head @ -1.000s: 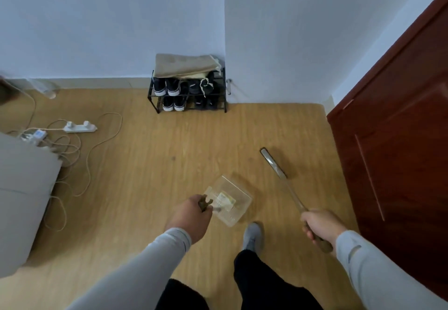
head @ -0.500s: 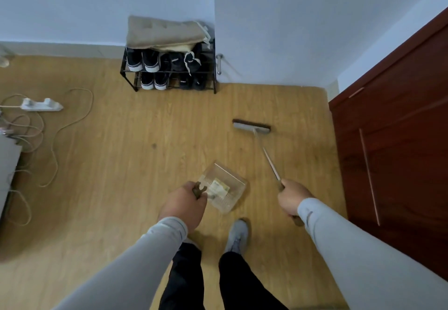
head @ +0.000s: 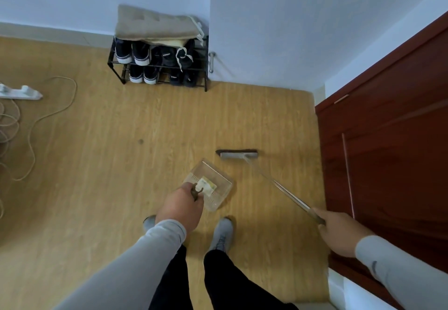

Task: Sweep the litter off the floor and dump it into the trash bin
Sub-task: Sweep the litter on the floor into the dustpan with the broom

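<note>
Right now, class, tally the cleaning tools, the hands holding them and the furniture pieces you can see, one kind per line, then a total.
Cleaning tools: 2, the broom and the clear dustpan
Hands: 2, the left hand and the right hand
Furniture: 1, the shoe rack
Total: 5

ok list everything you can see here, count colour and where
dustpan: 1, clear, held low, centre
litter: 1 yellow-white scrap, in dustpan
broom: 1, dark head, metal handle, head near the floor right of centre
shoe rack: 1, black, against far wall, dark shoes on it
cushion: 1, beige, atop rack
power strip: 1, white, left floor, with cables
door: 1, red-brown, right
feet: 2, grey shoes, bottom centre
left hand: grips dustpan handle
right hand: grips broom handle
</note>
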`<act>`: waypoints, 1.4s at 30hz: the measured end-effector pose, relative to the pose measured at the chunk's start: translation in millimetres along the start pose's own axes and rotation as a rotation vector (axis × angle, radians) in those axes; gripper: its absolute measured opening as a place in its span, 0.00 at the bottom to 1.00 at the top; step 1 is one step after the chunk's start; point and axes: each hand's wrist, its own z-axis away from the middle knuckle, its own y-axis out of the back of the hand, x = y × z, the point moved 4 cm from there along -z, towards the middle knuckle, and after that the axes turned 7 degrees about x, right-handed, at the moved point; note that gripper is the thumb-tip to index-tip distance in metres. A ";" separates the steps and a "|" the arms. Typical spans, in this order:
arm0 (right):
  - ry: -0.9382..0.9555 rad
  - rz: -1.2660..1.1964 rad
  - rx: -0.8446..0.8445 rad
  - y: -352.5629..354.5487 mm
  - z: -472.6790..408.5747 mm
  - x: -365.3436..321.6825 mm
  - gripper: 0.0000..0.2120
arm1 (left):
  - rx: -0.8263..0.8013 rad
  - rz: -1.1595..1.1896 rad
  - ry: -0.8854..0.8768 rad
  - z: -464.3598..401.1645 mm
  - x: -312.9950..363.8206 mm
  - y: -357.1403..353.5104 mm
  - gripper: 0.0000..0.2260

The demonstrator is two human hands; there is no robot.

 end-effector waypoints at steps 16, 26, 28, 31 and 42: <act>-0.047 -0.223 -0.124 -49.3 -35.4 -105.3 0.21 | -0.017 -0.127 -0.076 -46.7 28.7 12.6 0.10; -0.070 -0.454 -0.198 53.5 8.0 -13.2 0.26 | -0.030 -0.132 -0.096 -48.4 31.2 16.6 0.10; -0.069 -0.450 -0.135 61.6 9.5 -9.8 0.26 | -0.028 -0.126 -0.092 -48.4 30.0 17.0 0.10; -0.026 -0.401 -0.031 47.3 -11.6 -36.9 0.27 | -0.027 -0.129 -0.085 -48.9 30.9 18.3 0.10; -0.032 -0.488 -0.351 8.5 2.6 -53.6 0.28 | -0.009 -0.139 -0.078 -47.3 35.2 17.6 0.11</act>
